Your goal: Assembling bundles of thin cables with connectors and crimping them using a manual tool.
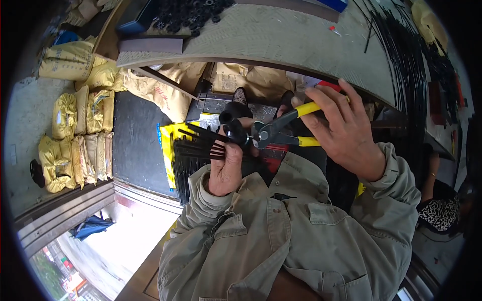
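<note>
My left hand is closed round a bunch of thin black rods and a rounded black plastic hub in front of my chest. The rods fan out to the left from the fingers. A pair of nippers with yellow handles is in my right hand. Its fingers lie over the upper handle, while the lower handle stands apart below the palm. The steel jaws are at the right side of the hub, by a small shiny metal piece; whether they bite on it I cannot tell.
A worktable spans the far side, with a pile of small black parts and long black rods. Yellow-brown sacks stack at left. More rods lie left of my lap. Another person's arm shows at right.
</note>
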Demonstrator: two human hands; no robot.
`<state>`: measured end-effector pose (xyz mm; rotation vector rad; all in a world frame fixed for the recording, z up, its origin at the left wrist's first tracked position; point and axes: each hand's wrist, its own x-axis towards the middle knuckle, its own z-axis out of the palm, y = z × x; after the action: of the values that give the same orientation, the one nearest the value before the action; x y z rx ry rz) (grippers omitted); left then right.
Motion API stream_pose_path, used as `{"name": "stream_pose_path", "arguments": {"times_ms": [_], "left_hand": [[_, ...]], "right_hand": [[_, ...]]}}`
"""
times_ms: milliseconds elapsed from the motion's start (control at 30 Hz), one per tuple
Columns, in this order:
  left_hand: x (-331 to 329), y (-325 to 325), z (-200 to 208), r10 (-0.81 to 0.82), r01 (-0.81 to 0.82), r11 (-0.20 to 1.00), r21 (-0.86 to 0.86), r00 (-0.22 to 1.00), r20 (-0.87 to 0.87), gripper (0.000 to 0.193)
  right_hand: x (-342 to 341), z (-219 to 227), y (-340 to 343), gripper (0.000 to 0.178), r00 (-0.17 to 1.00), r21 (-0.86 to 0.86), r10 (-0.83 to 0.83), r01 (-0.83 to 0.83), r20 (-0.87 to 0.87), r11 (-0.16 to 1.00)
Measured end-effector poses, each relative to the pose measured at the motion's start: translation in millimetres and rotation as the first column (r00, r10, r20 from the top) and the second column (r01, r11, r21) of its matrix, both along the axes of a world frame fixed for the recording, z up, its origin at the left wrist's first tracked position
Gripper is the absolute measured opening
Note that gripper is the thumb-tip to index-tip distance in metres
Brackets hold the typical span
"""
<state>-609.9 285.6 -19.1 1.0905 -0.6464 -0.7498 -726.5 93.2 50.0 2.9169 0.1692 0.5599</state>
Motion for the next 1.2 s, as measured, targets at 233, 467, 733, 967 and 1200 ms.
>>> {"name": "stream_pose_path", "arguments": {"times_ms": [233,467,733,967,1200], "left_hand": [[-5,-4,4,0.067,-0.071,0.996,0.046,0.994,0.086,0.064],[-16,-8,11,0.159,-0.201,0.951,0.233,0.969,0.189,0.072],[-7,-4,1,0.109,-0.112,0.982,0.154,0.994,0.028,0.075],[-8,-2,-2,0.043,-0.041,0.994,0.102,0.999,-0.016,0.072],[-9,-2,1,0.01,-0.012,0.998,0.06,1.0,0.028,0.065]], "right_hand": [[-7,10,-5,0.021,1.0,-0.15,-0.005,0.001,-0.027,0.989],[-8,4,-12,0.021,0.928,0.083,0.112,-0.088,-0.357,0.993],[0,-18,-12,0.027,0.984,0.356,0.168,-0.139,-0.052,0.924],[-4,-4,-38,0.018,0.624,0.947,0.713,0.22,-0.32,0.233],[9,25,-37,0.015,0.468,0.81,0.685,0.49,-0.557,0.324]]}}
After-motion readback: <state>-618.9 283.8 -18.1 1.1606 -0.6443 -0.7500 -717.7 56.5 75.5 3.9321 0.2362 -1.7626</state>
